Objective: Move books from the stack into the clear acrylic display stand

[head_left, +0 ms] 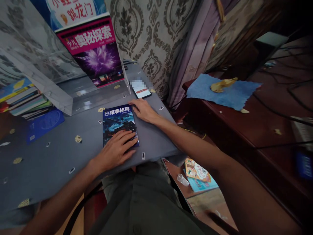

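A book with a dark blue cover (119, 122), showing a tank and white Chinese lettering, lies face up on the grey cloth-covered table. Across its lower part my left hand (118, 148) rests flat with fingers stretched out and slightly apart. My right hand (141, 110) lies at the book's upper right corner. Its fingers are extended to the left and their tips touch the cover's edge; no grip on the book shows. Just beyond that hand is a phone (141, 93) with a lit screen, partly blurred out.
Behind the book, a clear acrylic stand (100, 98) holds a magenta and purple book (100, 58). A stack of books (26, 98) and a blue booklet (45, 125) lie at left. A dark red table (264, 130) at right carries blue paper (202, 89) and cables.
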A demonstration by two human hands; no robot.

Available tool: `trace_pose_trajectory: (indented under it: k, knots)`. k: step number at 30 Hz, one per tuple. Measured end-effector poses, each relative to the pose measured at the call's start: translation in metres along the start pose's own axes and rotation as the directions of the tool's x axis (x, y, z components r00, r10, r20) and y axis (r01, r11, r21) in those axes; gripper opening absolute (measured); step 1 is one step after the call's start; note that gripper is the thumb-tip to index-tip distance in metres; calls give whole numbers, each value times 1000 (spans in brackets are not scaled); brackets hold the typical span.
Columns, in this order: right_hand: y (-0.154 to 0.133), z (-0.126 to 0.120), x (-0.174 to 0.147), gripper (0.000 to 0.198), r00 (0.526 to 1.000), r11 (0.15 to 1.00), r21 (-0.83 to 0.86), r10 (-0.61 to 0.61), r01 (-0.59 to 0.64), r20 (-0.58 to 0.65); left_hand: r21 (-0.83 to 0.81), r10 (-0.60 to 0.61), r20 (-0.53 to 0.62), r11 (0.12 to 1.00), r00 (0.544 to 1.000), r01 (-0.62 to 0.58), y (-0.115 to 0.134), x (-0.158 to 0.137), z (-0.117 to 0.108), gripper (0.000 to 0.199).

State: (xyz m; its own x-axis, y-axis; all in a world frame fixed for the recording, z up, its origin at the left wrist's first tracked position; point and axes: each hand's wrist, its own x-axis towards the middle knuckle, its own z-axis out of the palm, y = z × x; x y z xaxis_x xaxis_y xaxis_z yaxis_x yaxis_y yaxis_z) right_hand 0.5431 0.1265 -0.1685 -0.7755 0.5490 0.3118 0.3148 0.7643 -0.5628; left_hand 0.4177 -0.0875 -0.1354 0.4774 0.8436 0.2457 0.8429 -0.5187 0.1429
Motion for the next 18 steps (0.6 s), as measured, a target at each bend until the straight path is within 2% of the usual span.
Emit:
trace_pose_trajectory:
  k: [5,9,14,18]
  knots:
    - [-9,2,-5,39,1000,998,-65,19,-18,17,144,-8,-66,989,998,17,14,-1,6,32]
    - [-22,6,-14,38,1000,999,-42,10,-9,13,212,14,-109,977,994,9,16,-1,11,29]
    - [-36,2,-40,39,997,979,194,-72,67,20,220,51,-123,975,991,-23,14,-3,10,26]
    - [-37,-10,-68,38,992,939,335,-103,75,66,197,49,-130,980,990,-23,12,-2,7,27]
